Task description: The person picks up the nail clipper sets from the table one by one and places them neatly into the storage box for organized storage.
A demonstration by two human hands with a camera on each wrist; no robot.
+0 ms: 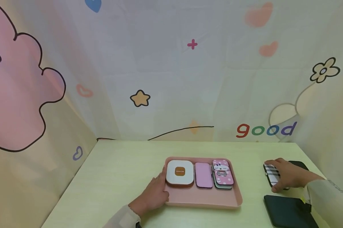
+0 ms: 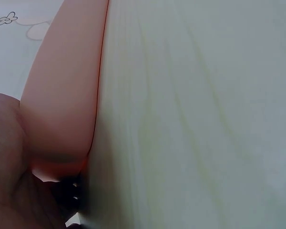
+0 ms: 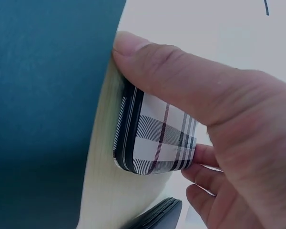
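Note:
My left hand (image 1: pixel 152 194) holds the left side of a shallow pink tray (image 1: pixel 198 198), close to its front corner; the tray's outer wall (image 2: pixel 69 71) fills much of the left wrist view. On the right, my right hand (image 1: pixel 292 175) spans a small plaid case (image 3: pixel 155 136) with rounded corners and a black edge, thumb on the near end and fingers on the far end. Inside the tray stand a white square case (image 1: pixel 173 172) with a brown label, a plain pink slim case (image 1: pixel 203 175), and a pink kitten-print case (image 1: pixel 223 177) stacked over a pale green one (image 1: pixel 224 187).
A flat black rectangular item (image 1: pixel 287 209) lies at the front right, below the right forearm. Behind the right hand another black item (image 1: pixel 299 164) shows partly. A printed curtain (image 1: pixel 165 63) hangs along the table's back and sides.

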